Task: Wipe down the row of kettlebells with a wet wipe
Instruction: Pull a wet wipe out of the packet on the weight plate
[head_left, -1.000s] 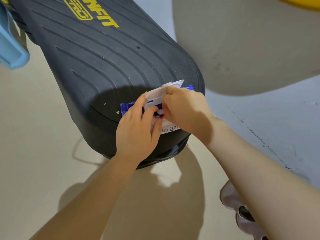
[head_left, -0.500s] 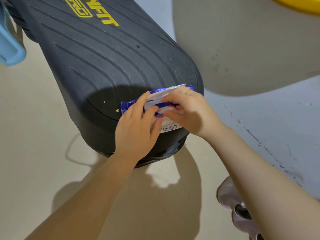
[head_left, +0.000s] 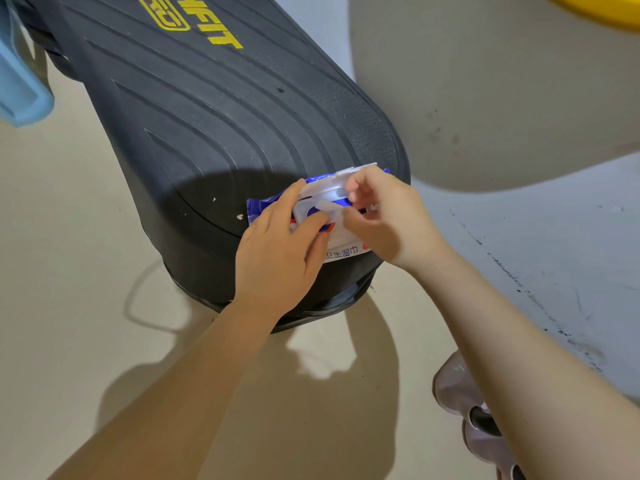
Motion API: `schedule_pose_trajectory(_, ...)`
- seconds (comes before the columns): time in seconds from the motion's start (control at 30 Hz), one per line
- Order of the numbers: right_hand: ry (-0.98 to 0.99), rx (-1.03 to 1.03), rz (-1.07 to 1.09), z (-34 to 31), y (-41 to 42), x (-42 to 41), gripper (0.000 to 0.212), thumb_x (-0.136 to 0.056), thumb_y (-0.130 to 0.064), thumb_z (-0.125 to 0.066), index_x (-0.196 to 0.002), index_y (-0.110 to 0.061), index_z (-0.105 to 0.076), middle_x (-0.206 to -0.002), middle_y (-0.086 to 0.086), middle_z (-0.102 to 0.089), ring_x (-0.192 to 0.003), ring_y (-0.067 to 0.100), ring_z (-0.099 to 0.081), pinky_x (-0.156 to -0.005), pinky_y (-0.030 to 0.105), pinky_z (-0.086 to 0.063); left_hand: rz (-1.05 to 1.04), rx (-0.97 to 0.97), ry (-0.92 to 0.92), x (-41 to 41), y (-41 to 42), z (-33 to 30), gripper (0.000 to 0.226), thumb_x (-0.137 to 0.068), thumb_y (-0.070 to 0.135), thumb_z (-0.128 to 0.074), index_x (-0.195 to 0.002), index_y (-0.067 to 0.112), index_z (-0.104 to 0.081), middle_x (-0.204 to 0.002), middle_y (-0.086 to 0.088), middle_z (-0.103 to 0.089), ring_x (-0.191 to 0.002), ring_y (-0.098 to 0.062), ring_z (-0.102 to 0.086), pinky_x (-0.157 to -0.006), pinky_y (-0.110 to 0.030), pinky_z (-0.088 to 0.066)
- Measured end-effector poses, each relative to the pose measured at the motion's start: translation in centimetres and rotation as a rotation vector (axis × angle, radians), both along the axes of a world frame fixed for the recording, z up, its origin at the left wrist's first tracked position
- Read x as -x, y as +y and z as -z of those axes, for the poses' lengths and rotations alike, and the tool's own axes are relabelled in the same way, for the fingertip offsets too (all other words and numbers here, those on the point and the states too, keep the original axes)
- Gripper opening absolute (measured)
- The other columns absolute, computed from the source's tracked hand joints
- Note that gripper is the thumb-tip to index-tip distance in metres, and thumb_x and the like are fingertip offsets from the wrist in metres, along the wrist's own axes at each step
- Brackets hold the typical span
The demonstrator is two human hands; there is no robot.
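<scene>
A light-coloured shoe (head_left: 460, 393) stands on the beige floor (head_left: 69, 306) below the person's right forearm, nearest the camera. Farther out, both hands meet over a blue-and-white wet wipe pack (head_left: 341, 244) lying flat at the rounded near end of a black ribbed step platform (head_left: 214, 126). The left hand (head_left: 277, 251) presses down on the pack's left half, fingers laid across it and thumb bent over the flap area, so the pack lies under and just right of that hand. The right hand (head_left: 388, 216) is curled at the pack's right side, its fingertips pinching a translucent white piece at the open flap lid (head_left: 332, 180). The pack's long axis runs left to right between the hands, rising slightly toward the right, printed edge facing the person. Beyond the hands the platform stretches up and left, yellow lettering near its far end, a light blue object (head_left: 20, 91) beside it.
</scene>
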State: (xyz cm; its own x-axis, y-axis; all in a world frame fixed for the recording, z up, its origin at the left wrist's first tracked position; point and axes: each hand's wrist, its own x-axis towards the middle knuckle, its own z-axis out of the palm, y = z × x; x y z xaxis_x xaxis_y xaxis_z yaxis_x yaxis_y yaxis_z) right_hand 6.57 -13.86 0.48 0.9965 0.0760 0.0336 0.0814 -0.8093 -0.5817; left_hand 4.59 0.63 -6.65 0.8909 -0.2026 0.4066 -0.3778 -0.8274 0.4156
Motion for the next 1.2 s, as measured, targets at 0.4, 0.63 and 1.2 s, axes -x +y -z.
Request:
schedule_pose_trajectory(0.4, 0.136, -1.018, 0.500, -1.6, 0.0, 1.2, 0.019, -0.086, -0.001, -0.038, -0.075, -0.005, -0.053, -0.064, 0.009, -0.057, -0.062, 0.021, -0.054, -0.057, 0.028, -0.045, 0.029, 0.008, 0.003, -0.2, 0.0, 0.2, 0.027, -0.093, 0.037, -0.046, -0.104, 0.024, -0.068, -0.131, -0.011, -0.057, -0.104, -0.031, -0.062, -0.073, -0.041, -0.055)
schedule_pose_trajectory(0.63, 0.269, -1.326, 0.628, -3.2, -2.1, 4.1, 0.025, -0.099, -0.012, -0.035, -0.077, -0.013, -0.048, -0.043, -0.002, -0.053, -0.041, 0.013, -0.049, -0.052, 0.026, -0.051, 0.067, -0.090, -0.238, 0.4, 0.3, 1.1, 0.020, -0.090, 0.033, -0.046, -0.106, 0.022, -0.052, -0.129, -0.011, -0.059, -0.120, -0.023, -0.043, -0.095, -0.036, -0.037)
schedule_pose_trajectory(1.2, 0.312, -0.978, 0.779, 0.0, -9.8, 17.7, 0.006, -0.090, -0.012, -0.057, -0.085, -0.010, -0.059, -0.054, -0.003, -0.057, -0.038, 0.003, -0.049, -0.036, 0.012, -0.036, 0.495, 0.686, 0.965, 10.8, -13.3, -3.0, 0.052, -0.065, 0.064, -0.061, -0.103, 0.029, -0.056, -0.095, 0.011, -0.059, -0.092, -0.008, -0.055, -0.081, -0.020, -0.042)
